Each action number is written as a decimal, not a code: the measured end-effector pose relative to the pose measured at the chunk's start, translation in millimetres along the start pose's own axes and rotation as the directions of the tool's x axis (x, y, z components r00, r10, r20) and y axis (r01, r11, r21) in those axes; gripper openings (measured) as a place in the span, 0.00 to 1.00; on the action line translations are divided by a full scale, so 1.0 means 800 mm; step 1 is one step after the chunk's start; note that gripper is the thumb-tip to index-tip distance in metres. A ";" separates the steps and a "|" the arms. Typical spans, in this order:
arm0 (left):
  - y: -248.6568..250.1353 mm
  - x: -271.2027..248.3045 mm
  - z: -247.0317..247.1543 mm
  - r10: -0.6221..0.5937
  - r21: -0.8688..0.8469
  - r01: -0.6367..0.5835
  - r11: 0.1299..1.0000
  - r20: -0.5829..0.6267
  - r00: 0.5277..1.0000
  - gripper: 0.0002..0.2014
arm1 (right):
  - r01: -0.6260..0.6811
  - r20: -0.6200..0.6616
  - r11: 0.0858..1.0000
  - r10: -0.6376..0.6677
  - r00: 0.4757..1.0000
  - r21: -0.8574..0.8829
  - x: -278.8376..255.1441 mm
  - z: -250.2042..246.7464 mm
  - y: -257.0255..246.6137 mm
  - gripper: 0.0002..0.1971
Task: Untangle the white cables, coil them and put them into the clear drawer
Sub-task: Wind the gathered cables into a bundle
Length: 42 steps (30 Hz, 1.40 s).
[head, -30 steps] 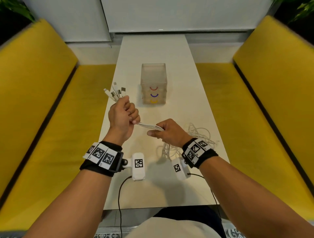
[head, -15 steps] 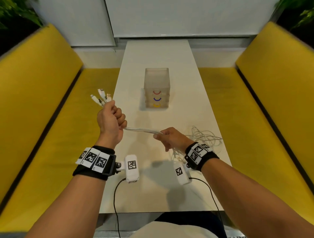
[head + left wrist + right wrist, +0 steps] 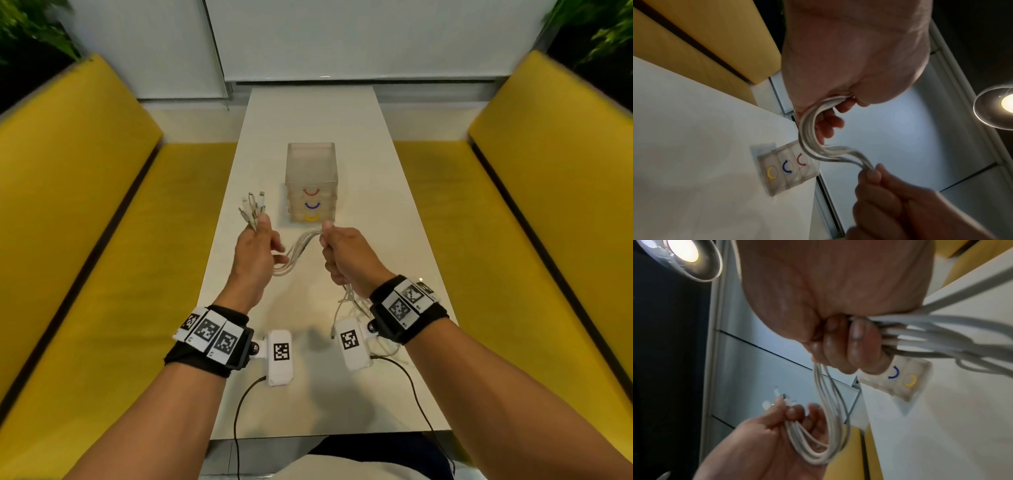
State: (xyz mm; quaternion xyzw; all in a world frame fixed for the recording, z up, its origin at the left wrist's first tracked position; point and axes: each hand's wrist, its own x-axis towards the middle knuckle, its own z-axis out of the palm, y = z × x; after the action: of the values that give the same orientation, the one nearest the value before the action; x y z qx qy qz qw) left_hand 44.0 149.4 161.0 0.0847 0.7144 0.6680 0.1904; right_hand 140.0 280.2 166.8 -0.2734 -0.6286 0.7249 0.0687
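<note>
Both hands are raised above the counter [image 3: 310, 394]: the left hand [image 3: 255, 251] pinches the white cables [image 3: 301, 248] near their plugs (fanned upward), the right hand [image 3: 349, 257] fists the bundle, before the clear drawer [image 3: 311, 178].

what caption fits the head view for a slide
Both hands loop white cables before a clear drawer box.

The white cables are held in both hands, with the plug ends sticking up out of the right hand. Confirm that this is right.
Not quite: the plug ends stick up out of the left hand, as the head view shows. The rest holds: the white cables are held in both hands, the right hand gripping the bundle further along.
</note>
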 end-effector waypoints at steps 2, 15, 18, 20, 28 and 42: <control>-0.005 -0.002 0.004 0.001 0.042 -0.002 0.999 0.031 1.000 0.25 | 0.013 -0.015 1.000 -0.014 1.000 -0.017 -0.002 0.008 -0.010 0.18; -0.014 -0.029 0.030 0.086 0.082 -0.092 0.992 0.065 0.994 0.21 | 0.212 0.015 0.961 -0.213 0.977 -0.178 -0.016 0.036 -0.024 0.17; -0.015 -0.031 0.033 0.058 0.034 -0.061 0.998 0.079 0.995 0.17 | 0.231 0.037 0.956 -0.228 0.973 -0.183 -0.020 0.039 -0.025 0.18; -0.010 -0.033 0.034 0.022 -0.013 -0.021 1.000 0.097 0.995 0.21 | 0.234 0.046 0.950 -0.229 0.972 -0.207 -0.020 0.041 -0.022 0.20; 0.003 -0.029 0.040 -0.070 -0.181 0.081 0.980 0.066 0.995 0.25 | 0.263 0.093 0.931 -0.247 0.964 -0.252 -0.028 0.048 -0.025 0.19; -0.003 -0.019 0.027 0.047 -0.064 -0.044 0.997 0.051 0.998 0.27 | 0.061 0.272 0.991 -0.026 0.962 -0.122 -0.026 0.005 -0.025 0.11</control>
State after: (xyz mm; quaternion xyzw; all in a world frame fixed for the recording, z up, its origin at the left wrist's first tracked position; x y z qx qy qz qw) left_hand 66.7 163.6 160.6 0.1126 0.6857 0.6918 0.1965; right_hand 150.7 271.1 192.7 -0.1621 -0.6836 0.7114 -0.0197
